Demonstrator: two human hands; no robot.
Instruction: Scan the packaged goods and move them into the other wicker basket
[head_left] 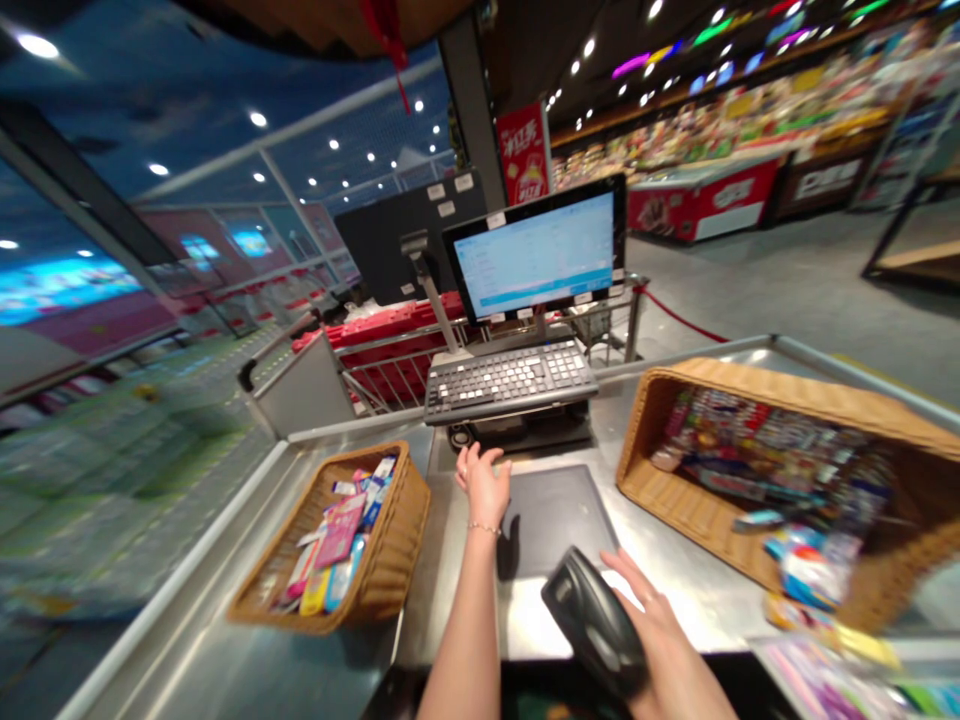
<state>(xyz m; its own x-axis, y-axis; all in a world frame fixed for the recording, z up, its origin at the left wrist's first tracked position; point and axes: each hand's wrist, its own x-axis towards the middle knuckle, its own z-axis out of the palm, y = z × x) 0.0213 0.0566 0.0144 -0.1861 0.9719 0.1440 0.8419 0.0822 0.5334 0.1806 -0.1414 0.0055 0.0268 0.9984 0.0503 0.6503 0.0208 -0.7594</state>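
Head view: checkout lane; steel tabletop (442, 600)
L hand (482, 487): fingers (471, 458) apart; just beside black pad (551, 520); below kbd (510, 382)
R hand (651, 625): fingers (621, 566) clamped on scanner (592, 620)
Scanner: black; in R hand, over tabletop
L basket (375, 570): wicker; full of small packs
R basket (697, 520): wicker; more packs, some at front edge

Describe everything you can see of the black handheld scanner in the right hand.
The black handheld barcode scanner has a smooth, plastic-looking body with a broader rounded head and dark moulded grooves. It is held tilted in the right hand, its head pointing up and left. It lies against the palm and fingers, above the steel checkout counter. Any cable is out of view.
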